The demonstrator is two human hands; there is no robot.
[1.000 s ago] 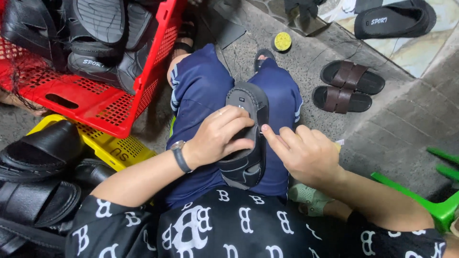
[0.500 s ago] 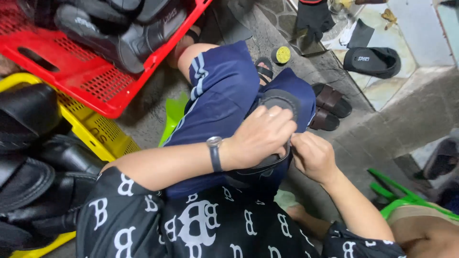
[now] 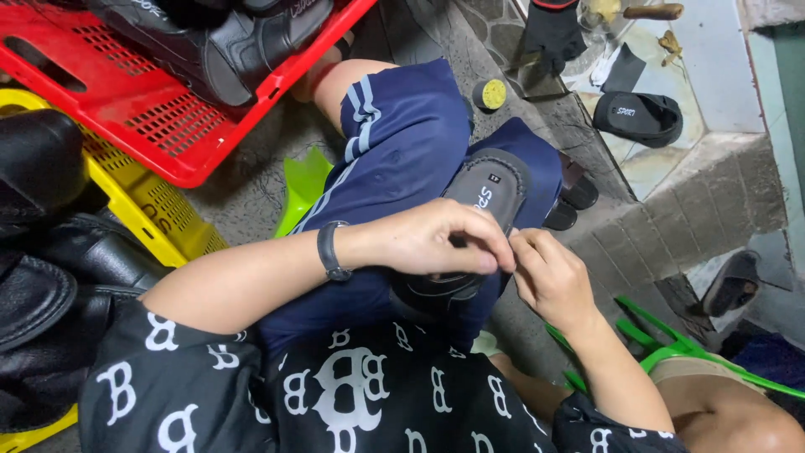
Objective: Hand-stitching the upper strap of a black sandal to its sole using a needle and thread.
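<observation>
1. Head view: person seated, a dark grey slide sandal (image 3: 482,201) lies lengthwise on the lap over the navy shorts (image 3: 402,143), toe end pointing far, near end hidden under the hands
2. Left hand (image 3: 436,239) lies across the sandal's middle, fingers curled down over the strap area, grasping it; black wrist band (image 3: 329,252) on that forearm
3. Right hand (image 3: 549,277) sits just right of the sandal, fingertips pinched together against its right edge, touching the left hand's fingertips; can't tell what, if anything, is between the pinched fingers
4. Far left: red plastic crate (image 3: 159,126) holding black sandals (image 3: 226,33)
5. Left, nearer: yellow crate (image 3: 163,210) partly under the red one, black shoes (image 3: 50,252) piled on and beside it
6. Green plastic piece (image 3: 302,189) on the concrete floor (image 3: 243,193) between yellow crate and left thigh
7. Far of the knees: small round tin with yellow lid (image 3: 490,94) on the floor, a black glove-like item (image 3: 553,33) beyond it
8. Far right: single black slide (image 3: 639,117) on a tiled step (image 3: 713,84)
9. Just right of the right knee: pair of dark brown sandals (image 3: 574,197), partly hidden by the leg
10. Near right: green plastic chair frame (image 3: 671,344), another dark sandal (image 3: 729,281) on the floor beyond it
</observation>
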